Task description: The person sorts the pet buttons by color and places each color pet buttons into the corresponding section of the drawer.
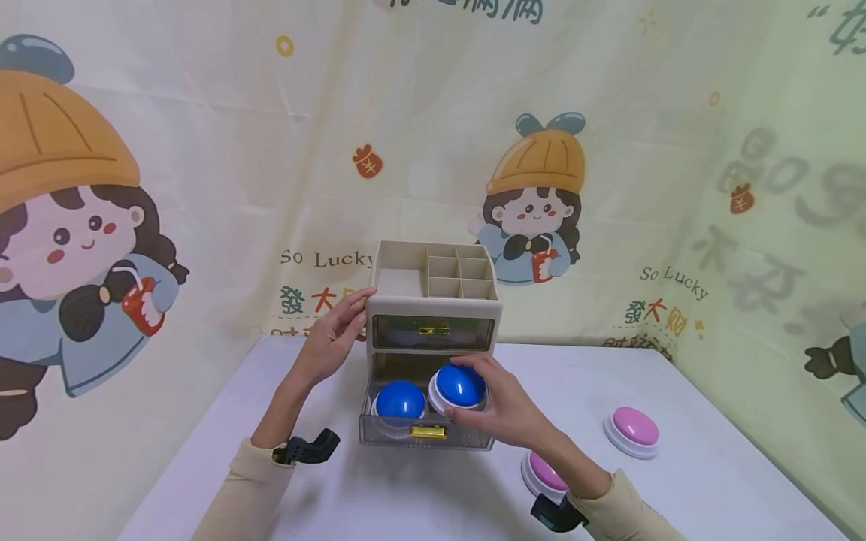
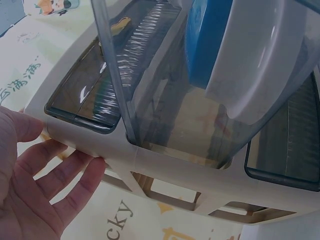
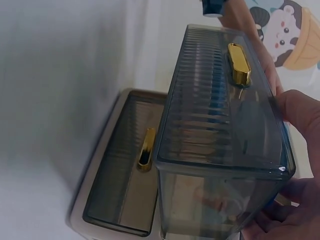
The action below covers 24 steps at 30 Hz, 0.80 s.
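Note:
A beige desktop organizer (image 1: 433, 307) stands on the table with its clear middle drawer (image 1: 468, 439) pulled out. Inside the drawer, on the left, sits a blue domed push button (image 1: 399, 399) with a white base. My right hand (image 1: 509, 403) grips a second blue push button (image 1: 461, 383) between thumb and fingers, at the drawer's right side. Fingers extended, my left hand (image 1: 334, 335) rests against the organizer's left side. In the left wrist view, that hand (image 2: 47, 175) touches the beige side wall. Part of the right hand (image 3: 300, 145) shows behind the drawer front in the right wrist view.
Two pink push buttons lie on the white table (image 1: 683, 398) to the right: one pink button (image 1: 634, 426) farther off, another pink button (image 1: 544, 469) partly behind the right forearm. Open compartments (image 1: 460, 272) top the organizer. A printed cloth (image 1: 419, 203) hangs behind.

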Available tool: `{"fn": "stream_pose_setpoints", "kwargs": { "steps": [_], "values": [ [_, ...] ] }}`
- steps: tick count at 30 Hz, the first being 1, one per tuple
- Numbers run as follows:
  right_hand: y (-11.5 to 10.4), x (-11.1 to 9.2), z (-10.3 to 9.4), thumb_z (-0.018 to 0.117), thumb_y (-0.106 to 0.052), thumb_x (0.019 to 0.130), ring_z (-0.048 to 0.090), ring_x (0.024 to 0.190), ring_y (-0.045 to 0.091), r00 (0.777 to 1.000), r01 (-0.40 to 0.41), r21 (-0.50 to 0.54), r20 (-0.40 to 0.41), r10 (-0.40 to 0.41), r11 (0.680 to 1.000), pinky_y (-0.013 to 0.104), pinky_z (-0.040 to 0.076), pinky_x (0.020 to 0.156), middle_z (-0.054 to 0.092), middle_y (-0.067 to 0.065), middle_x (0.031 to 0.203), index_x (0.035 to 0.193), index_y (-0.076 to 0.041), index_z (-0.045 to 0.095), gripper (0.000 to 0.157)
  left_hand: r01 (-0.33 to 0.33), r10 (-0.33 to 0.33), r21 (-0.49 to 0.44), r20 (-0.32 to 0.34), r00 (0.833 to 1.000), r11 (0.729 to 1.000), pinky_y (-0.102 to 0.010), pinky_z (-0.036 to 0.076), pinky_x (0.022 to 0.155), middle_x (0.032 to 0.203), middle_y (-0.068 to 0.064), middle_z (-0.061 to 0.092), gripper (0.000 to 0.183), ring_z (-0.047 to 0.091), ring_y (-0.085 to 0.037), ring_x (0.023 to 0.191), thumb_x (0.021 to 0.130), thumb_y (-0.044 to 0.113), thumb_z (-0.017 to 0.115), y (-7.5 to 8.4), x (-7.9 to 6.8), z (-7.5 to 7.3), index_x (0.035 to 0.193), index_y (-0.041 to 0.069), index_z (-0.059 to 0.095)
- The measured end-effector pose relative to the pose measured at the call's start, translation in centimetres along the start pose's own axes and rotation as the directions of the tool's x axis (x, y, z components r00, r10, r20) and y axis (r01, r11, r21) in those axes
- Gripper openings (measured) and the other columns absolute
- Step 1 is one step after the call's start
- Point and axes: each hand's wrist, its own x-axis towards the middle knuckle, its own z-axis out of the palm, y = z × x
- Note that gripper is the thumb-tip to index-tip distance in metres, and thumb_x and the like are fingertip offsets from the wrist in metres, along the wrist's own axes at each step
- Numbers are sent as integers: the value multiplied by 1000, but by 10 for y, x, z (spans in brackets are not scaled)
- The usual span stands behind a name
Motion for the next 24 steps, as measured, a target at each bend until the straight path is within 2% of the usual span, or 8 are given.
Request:
{"fn": "stream_pose_setpoints", "kwargs": {
  "steps": [7,13,21,24],
  "values": [
    [0,-1,0,83,-39,83,55,130,33,1000,-14,-11,15,14,1000,54,55,97,51,6,147,145,-18,54,71,5,-5,-7,5,1000,1000,-40,60,83,151,-10,54,46,65,-31,117,108,15,52,0,1,0,152,25,49],
    [1,-4,2,79,-44,85,52,135,29,1000,1,-11,-30,-1,1000,57,50,103,54,3,147,145,-16,55,69,3,-3,-3,2,1000,1000,-40,60,84,152,-9,53,46,65,-30,118,108,15,52,0,0,0,153,25,49],
    [4,-8,6,78,-39,88,55,131,25,994,24,61,-103,-18,998,59,46,107,59,0,141,141,-18,58,59,8,-8,-4,-4,1000,1000,-46,60,84,151,-9,54,46,66,-30,115,107,16,52,1,-1,0,152,25,49],
    [4,-11,9,77,-33,90,58,128,23,989,17,137,-149,4,990,57,46,107,63,-2,137,137,-20,60,52,8,-8,-3,0,1000,1000,-46,60,85,151,-10,54,46,66,-31,115,107,15,52,1,0,0,153,24,49]
  ]
}}
